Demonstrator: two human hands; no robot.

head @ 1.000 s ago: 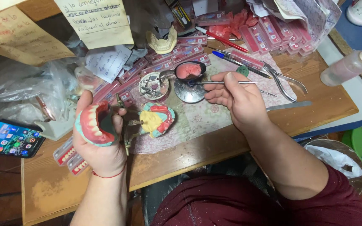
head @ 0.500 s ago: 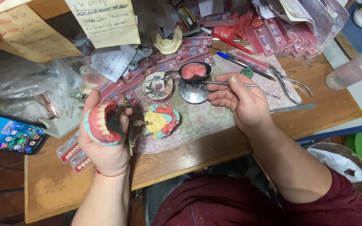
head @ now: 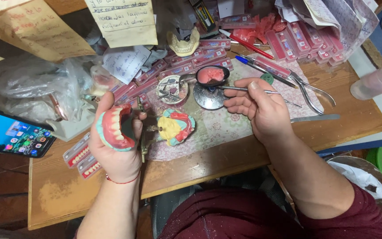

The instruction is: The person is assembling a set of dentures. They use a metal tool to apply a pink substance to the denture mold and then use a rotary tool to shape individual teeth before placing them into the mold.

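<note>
Left hand (head: 118, 155) grips denture model (head: 113, 128); right hand (head: 261, 110) dips spatula (head: 244, 90) among tooth cards (head: 186, 68).

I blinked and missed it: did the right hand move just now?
Barely. The right hand stays by the pink-filled dish, its metal tool at the dish.

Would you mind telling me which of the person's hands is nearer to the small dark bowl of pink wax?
Right. The right hand sits just right of the bowl of pink wax, its thin metal tool reaching it. The left hand is farther down-left, holding a denture model.
</note>
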